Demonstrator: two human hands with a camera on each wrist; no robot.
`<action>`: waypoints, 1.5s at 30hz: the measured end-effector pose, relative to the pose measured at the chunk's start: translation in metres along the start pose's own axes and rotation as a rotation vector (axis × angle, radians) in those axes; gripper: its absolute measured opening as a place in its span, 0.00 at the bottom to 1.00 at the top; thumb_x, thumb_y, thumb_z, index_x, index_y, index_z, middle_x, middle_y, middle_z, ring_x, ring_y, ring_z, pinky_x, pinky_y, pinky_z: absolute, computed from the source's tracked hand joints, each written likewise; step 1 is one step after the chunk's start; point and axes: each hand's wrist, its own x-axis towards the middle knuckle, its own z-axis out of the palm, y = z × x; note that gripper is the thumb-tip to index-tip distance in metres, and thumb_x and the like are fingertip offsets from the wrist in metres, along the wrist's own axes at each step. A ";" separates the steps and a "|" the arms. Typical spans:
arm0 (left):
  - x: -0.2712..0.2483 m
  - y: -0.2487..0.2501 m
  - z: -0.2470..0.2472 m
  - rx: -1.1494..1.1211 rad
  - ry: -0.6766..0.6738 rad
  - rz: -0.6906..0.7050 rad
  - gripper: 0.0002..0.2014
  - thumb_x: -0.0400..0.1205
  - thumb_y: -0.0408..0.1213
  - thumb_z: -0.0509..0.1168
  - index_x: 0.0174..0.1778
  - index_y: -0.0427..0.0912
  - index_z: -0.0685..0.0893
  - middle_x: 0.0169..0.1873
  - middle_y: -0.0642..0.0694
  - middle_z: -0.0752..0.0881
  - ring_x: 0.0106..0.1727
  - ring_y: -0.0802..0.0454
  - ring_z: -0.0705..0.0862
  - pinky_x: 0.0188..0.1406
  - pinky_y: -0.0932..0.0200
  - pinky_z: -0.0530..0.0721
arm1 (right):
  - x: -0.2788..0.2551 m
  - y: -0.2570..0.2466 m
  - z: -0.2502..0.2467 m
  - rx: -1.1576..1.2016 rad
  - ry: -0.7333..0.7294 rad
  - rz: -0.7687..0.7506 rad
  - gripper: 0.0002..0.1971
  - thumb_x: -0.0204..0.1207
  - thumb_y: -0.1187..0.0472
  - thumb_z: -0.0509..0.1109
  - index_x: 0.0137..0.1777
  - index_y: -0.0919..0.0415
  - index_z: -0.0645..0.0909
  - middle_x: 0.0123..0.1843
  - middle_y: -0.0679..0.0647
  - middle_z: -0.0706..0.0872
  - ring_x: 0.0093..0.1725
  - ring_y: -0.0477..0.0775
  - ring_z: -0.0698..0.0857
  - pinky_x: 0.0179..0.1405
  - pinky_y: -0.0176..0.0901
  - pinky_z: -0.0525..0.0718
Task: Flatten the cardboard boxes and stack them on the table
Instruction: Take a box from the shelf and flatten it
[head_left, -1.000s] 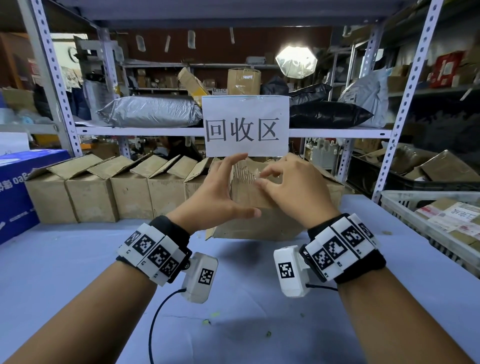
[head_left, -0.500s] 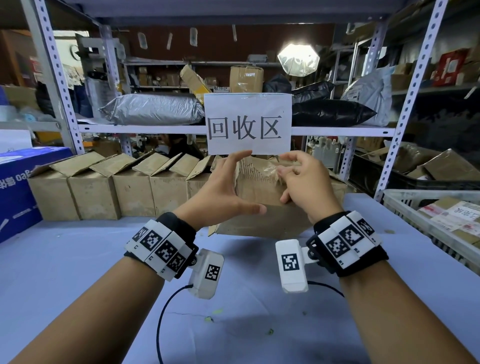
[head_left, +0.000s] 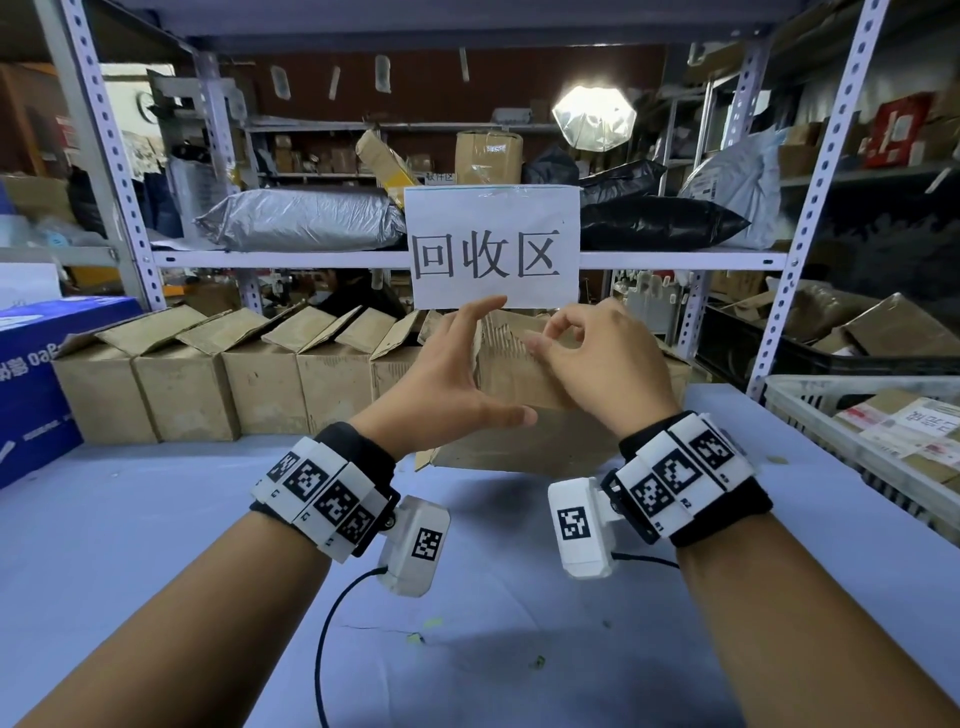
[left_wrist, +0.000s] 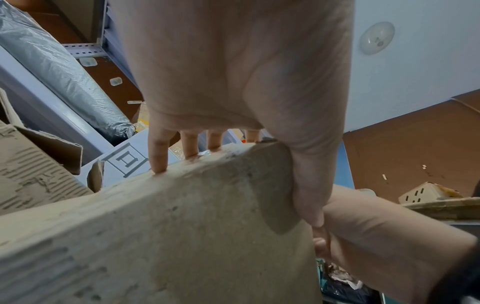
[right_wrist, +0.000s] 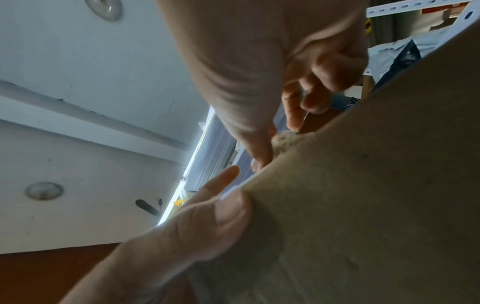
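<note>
the box (head_left: 524, 384) is clamped by the left hand (head_left: 441, 384) while tape, seemingly, is pinched by the right hand (head_left: 597, 358), so the liner could be torn.

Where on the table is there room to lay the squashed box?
Bare room: the blue table in front, between the row of open brown cardboard boxes and the person's arms. Crowded: the back edge with that row, the blue carton on the left, and the white basket on the right.
</note>
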 end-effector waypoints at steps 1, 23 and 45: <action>0.000 0.000 0.000 -0.002 0.002 -0.004 0.59 0.56 0.60 0.80 0.84 0.61 0.61 0.79 0.52 0.67 0.82 0.55 0.64 0.85 0.48 0.64 | 0.002 0.000 0.001 0.033 0.011 -0.001 0.13 0.75 0.36 0.73 0.40 0.43 0.83 0.47 0.46 0.80 0.46 0.50 0.81 0.44 0.45 0.76; 0.001 -0.030 -0.009 -0.131 -0.015 -0.072 0.56 0.67 0.43 0.87 0.86 0.55 0.60 0.78 0.57 0.66 0.74 0.69 0.65 0.67 0.82 0.65 | -0.001 0.015 0.000 -0.073 -0.118 -0.077 0.20 0.72 0.30 0.70 0.51 0.44 0.85 0.51 0.44 0.82 0.50 0.48 0.82 0.50 0.47 0.81; -0.005 -0.036 0.000 -0.133 -0.030 0.002 0.60 0.63 0.50 0.84 0.87 0.58 0.54 0.81 0.59 0.63 0.72 0.85 0.63 0.64 0.87 0.63 | 0.009 0.007 0.007 -0.144 -0.172 0.080 0.32 0.85 0.35 0.43 0.58 0.58 0.79 0.57 0.60 0.86 0.58 0.64 0.83 0.55 0.56 0.78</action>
